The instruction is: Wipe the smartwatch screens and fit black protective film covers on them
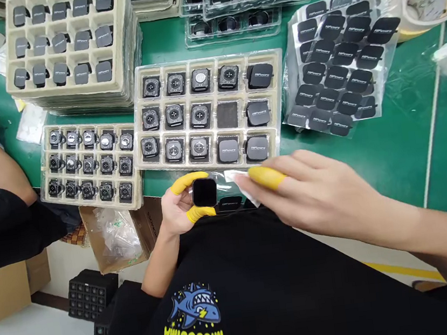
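Note:
My left hand, with yellow finger cots on thumb and finger, grips a smartwatch body by its edges, its black screen facing up. Just to the right, my right hand pinches a white wipe; a yellow cot covers one of its fingers. The wipe is apart from the watch. Beyond my hands lies a tray of watch bodies, many with their backs up. Several of its cells hold watches with dark labelled covers. One cell shows only a flat dark square.
A smaller watch tray lies left, below a tall tray stack. Sheets of black labelled stickers and a tape roll lie right. Transparent trays stand at the back. Another person's arm rests at far left.

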`<move>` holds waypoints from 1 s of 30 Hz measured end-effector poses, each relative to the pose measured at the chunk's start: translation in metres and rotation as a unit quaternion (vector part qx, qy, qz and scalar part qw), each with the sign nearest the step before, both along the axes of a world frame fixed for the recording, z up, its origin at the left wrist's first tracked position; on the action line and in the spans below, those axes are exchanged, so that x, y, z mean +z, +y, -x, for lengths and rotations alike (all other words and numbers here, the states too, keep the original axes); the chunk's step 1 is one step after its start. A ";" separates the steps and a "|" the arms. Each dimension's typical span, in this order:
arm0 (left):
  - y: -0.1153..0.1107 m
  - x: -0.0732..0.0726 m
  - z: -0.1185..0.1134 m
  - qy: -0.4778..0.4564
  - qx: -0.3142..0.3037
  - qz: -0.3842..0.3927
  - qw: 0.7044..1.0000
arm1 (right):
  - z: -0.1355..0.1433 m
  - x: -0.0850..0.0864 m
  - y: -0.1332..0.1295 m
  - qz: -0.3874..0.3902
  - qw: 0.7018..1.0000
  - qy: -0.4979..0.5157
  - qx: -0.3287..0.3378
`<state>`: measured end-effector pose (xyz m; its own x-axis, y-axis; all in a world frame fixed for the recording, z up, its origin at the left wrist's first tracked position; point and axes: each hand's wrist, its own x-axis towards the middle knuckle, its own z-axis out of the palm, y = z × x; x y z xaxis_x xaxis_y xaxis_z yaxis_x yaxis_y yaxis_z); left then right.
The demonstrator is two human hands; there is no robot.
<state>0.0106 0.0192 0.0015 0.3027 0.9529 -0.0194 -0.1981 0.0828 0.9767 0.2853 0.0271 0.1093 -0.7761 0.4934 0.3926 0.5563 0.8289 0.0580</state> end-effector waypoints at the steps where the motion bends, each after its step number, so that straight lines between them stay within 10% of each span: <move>1: 0.000 0.002 0.002 -0.001 0.001 -0.008 1.000 | -0.004 0.000 -0.003 0.003 0.999 0.029 -0.015; 5: 0.008 0.008 0.001 -0.007 0.006 -0.045 0.999 | -0.005 -0.006 -0.018 0.027 0.988 0.135 -0.072; 15: 0.008 0.012 0.001 0.014 -0.046 -0.083 0.995 | 0.031 -0.011 -0.010 0.040 0.992 0.094 0.071; 30: 0.007 -0.008 0.002 -0.059 0.019 -0.035 0.997 | 0.010 -0.018 0.016 -0.018 0.997 0.069 -0.032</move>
<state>0.0081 0.0258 -0.0060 0.2627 0.9615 0.0809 -0.3132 0.0057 0.9497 0.2754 0.0433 0.0909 -0.6812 0.5240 0.5113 0.6124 0.7905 0.0058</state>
